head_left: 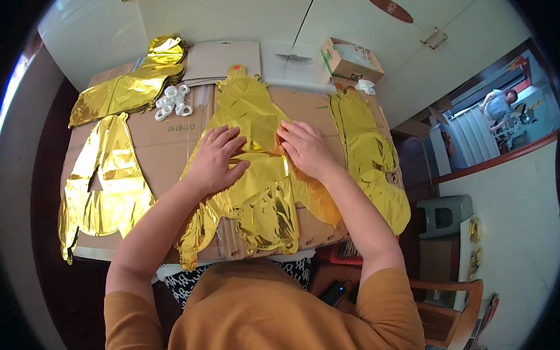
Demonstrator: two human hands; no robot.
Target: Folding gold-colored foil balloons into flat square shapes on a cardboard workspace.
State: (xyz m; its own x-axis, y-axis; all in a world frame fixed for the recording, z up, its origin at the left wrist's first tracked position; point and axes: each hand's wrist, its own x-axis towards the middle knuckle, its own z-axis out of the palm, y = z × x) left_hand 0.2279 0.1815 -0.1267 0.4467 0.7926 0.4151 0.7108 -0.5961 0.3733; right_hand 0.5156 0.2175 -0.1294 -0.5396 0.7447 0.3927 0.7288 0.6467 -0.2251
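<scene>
A flat gold foil balloon (247,108) lies in the middle of a cardboard-covered table (163,145), its tabbed neck at the far end and its folded lower parts toward me. My left hand (216,160) rests on its left side, fingers spread. On the right side of the same balloon, my right hand (308,149) lies with its fingers stretched out and fingertips at a fold. An orange-tinted flap of foil shows under the right wrist. One more flat foil piece (111,208) lies to the left, and a folded foil piece (365,147) to the right.
At the far left sits a stack of gold foil (123,94), beside several white ring-shaped rolls (172,101). Farther back are a grey-brown board (223,58), an open carton (356,64) and crumpled tissue (365,87). A wooden chair (475,298) stands right; another person (496,109) is beyond the opening.
</scene>
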